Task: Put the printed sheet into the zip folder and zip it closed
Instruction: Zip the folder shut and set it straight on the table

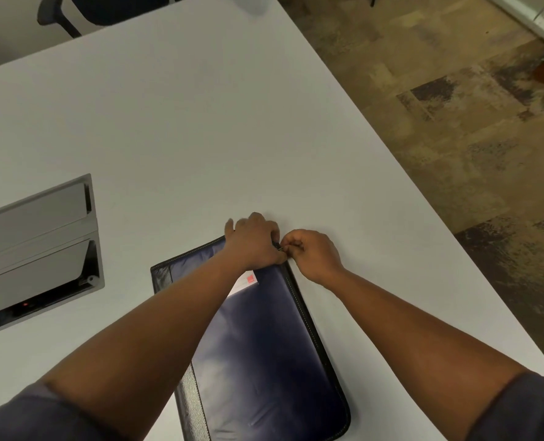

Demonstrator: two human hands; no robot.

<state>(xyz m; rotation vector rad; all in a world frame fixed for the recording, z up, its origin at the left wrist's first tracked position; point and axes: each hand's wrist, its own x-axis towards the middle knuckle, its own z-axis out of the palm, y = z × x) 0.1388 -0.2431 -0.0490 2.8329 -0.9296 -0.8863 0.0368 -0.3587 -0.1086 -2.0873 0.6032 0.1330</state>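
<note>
- A grey hatch [35,246] is set into the white table [175,128] at the left, one flap tilted up, with a small red light in the dark slot below it.
- The dark blue zip folder [264,354] lies flat on the table, near the person, running from the near edge away towards the hands.
- Part of a white sheet [243,285] with a red mark shows at the folder's surface, just beside the left forearm; how far it sits inside cannot be told.
- The left hand [253,241] is curled shut and presses on the folder's far right corner.
- The right hand [312,254] touches the left, its thumb and forefinger pinched on the small metal zip pull [279,248] at that corner.
- Right of the table lies brown patterned carpet [455,138].
</note>
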